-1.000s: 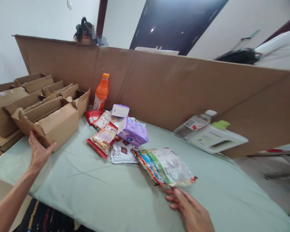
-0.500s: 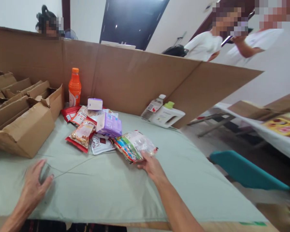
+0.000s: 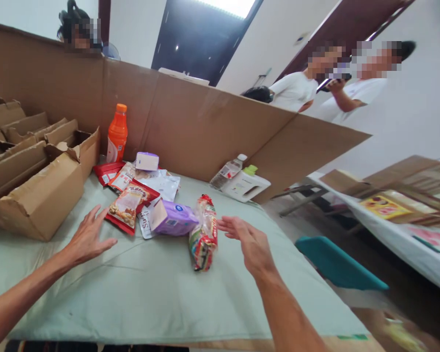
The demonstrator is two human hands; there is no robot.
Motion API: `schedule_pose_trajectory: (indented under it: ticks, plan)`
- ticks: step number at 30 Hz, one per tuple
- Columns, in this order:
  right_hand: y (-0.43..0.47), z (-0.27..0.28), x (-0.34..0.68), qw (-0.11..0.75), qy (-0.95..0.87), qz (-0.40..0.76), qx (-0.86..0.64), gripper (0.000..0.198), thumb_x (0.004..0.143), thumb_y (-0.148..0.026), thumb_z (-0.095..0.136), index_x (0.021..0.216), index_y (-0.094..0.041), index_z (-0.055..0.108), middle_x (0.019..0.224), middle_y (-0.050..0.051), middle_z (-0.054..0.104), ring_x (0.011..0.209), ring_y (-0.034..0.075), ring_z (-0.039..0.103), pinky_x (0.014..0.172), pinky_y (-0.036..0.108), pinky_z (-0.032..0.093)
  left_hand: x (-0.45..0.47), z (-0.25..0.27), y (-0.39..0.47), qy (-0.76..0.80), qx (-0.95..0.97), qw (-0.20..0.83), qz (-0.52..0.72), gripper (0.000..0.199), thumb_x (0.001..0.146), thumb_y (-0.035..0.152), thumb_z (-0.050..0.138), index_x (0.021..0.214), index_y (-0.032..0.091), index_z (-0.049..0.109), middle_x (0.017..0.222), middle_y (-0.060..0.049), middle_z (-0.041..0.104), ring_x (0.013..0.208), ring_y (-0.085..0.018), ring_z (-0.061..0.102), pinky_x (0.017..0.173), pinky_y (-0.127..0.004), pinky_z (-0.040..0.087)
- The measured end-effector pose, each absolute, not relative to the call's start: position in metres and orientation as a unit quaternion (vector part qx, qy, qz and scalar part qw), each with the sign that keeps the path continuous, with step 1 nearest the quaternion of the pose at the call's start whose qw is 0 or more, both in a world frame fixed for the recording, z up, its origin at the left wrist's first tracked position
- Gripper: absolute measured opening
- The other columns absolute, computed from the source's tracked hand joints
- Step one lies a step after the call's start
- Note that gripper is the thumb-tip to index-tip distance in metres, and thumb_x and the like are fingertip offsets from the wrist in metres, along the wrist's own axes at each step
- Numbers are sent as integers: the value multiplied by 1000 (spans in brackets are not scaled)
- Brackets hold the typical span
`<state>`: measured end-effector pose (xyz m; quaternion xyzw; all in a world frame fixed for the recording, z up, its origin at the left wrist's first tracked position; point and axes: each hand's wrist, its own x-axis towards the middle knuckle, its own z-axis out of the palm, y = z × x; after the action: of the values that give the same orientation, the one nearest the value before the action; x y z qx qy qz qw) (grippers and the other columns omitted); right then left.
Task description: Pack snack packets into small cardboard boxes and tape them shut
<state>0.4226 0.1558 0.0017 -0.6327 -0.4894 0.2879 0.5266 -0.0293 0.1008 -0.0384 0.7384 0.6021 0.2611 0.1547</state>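
Observation:
My left hand point(image 3: 91, 235) is open above the cloth, its fingers close to a red-edged snack packet point(image 3: 127, 208). On the other side, my right hand point(image 3: 250, 243) is open, fingers stretched toward a clear, colourful plastic packet point(image 3: 204, 234). That packet stands on its edge against a purple tissue pack point(image 3: 174, 218); whether my fingertips touch it I cannot tell. Partly hidden under the tissue pack lies a white pouch point(image 3: 145, 224). Behind are a second purple-and-white pack point(image 3: 147, 161), a silvery-white packet point(image 3: 163, 185) and a red packet point(image 3: 108, 172).
Cardboard boxes with dividers point(image 3: 55, 188) fill the left. An orange bottle point(image 3: 117, 134) stands by the cardboard wall point(image 3: 190, 115). A clear bottle point(image 3: 228, 172) and a white jug point(image 3: 245, 185) lean at the back right. A teal seat point(image 3: 339, 261) is beyond the table; people are behind the wall.
My right hand has let go of the colourful packet, which now stands on edge. The purple tissue pack has shifted toward me and right. My left hand has moved forward and right toward the snacks.

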Motion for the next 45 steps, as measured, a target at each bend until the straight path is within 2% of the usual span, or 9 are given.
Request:
schedule_pose_trajectory:
  ticks: [4, 8, 14, 21, 26, 31, 36, 42, 45]
  plan:
    - [131, -47, 412, 559, -434, 206, -676, 73, 79, -80, 58, 109, -17, 76, 120, 16, 76, 117, 34, 68, 94, 47, 54, -10, -56, 147, 580, 750, 158, 275, 100, 82, 57, 76, 164, 18, 33, 170, -24, 32, 154, -46, 36, 121, -63, 39]
    - [100, -105, 403, 532, -430, 187, -705, 80, 76, -85, 54, 109, -16, 74, 114, 16, 76, 111, 36, 68, 97, 51, 53, 4, -77, 163, 554, 758, 163, 302, 85, 84, 57, 75, 156, 19, 47, 163, -22, 43, 146, -44, 46, 120, -62, 39]
    - [89, -141, 411, 487, -451, 164, -730, 78, 85, -77, 50, 130, -17, 68, 129, 14, 72, 124, 36, 61, 109, 50, 46, 16, -95, 155, 529, 750, 177, 354, 71, 92, 55, 69, 153, 23, 51, 164, -18, 42, 143, -42, 47, 119, -62, 40]
    - [90, -139, 413, 466, -450, 154, -746, 73, 85, -73, 49, 126, -15, 69, 126, 17, 71, 124, 38, 60, 111, 54, 42, 8, -89, 153, 513, 744, 198, 380, 52, 98, 38, 63, 147, 21, 55, 143, -14, 62, 128, -32, 61, 110, -50, 51]
    - [95, -133, 403, 476, -459, 173, -730, 71, 87, -71, 50, 126, -15, 69, 129, 16, 71, 124, 34, 61, 113, 52, 42, 3, -81, 160, 527, 744, 186, 366, 35, 103, 40, 66, 130, 18, 63, 122, -9, 69, 108, -26, 69, 97, -49, 57]
    - [96, -117, 399, 496, -470, 159, -712, 69, 87, -72, 51, 124, -17, 70, 126, 14, 74, 120, 32, 65, 108, 50, 47, 4, -84, 164, 552, 730, 172, 366, 32, 103, 39, 67, 127, 17, 65, 121, -9, 70, 104, -24, 70, 93, -47, 60]
    - [91, -51, 398, 535, -497, 73, -679, 74, 91, -70, 51, 142, -18, 59, 151, 19, 58, 137, 37, 55, 113, 55, 43, 7, -86, 164, 564, 722, 152, 370, 31, 102, 38, 69, 126, 17, 66, 125, -10, 69, 108, -25, 70, 95, -47, 60]
    - [135, 9, 344, 268, -825, -11, -497, 91, 76, -58, 79, 155, -24, 50, 159, 16, 53, 148, 40, 46, 121, 57, 33, 2, -85, 164, 567, 733, 152, 345, 32, 102, 37, 69, 127, 17, 66, 127, -10, 68, 110, -26, 69, 96, -48, 60]
    - [167, 11, 313, 134, -867, 7, -480, 84, 78, -38, 76, 156, -23, 49, 152, 17, 60, 140, 40, 55, 114, 58, 40, 1, -87, 165, 564, 734, 158, 344, 31, 103, 37, 68, 126, 17, 66, 127, -10, 69, 109, -25, 70, 96, -48, 60]
